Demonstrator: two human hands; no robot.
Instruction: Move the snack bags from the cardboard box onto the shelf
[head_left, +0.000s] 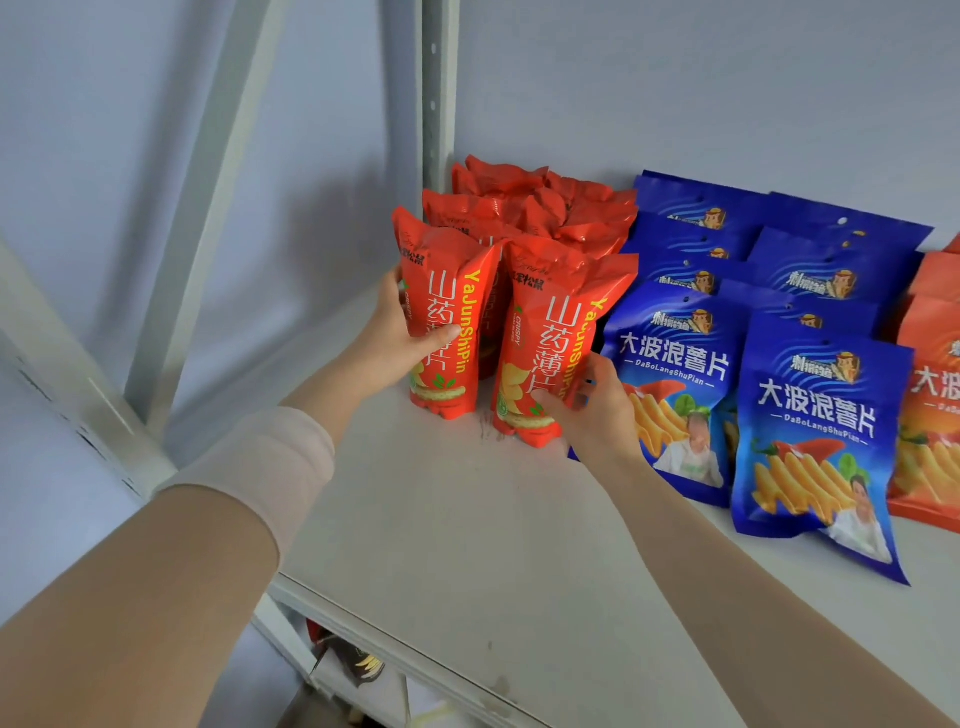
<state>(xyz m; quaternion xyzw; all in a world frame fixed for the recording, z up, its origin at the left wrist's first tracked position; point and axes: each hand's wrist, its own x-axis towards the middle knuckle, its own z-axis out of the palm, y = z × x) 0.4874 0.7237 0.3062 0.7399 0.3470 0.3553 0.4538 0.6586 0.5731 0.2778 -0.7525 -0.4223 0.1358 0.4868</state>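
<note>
Two tall red snack bags stand upright on the white shelf (467, 519), in front of several more red bags (545, 208) packed into the back left corner. My left hand (400, 338) grips the left red bag (447, 312) around its middle. My right hand (587, 405) holds the lower part of the right red bag (540, 343), thumb on its front. Both bags rest with their bottoms on the shelf. The cardboard box is out of view.
Several blue snack bags (810, 426) stand in rows just right of the red ones, touching my right hand's side. Orange bags (930, 405) sit at the far right edge. A white shelf post (436, 93) rises behind the red bags. A lower shelf (363, 670) shows below.
</note>
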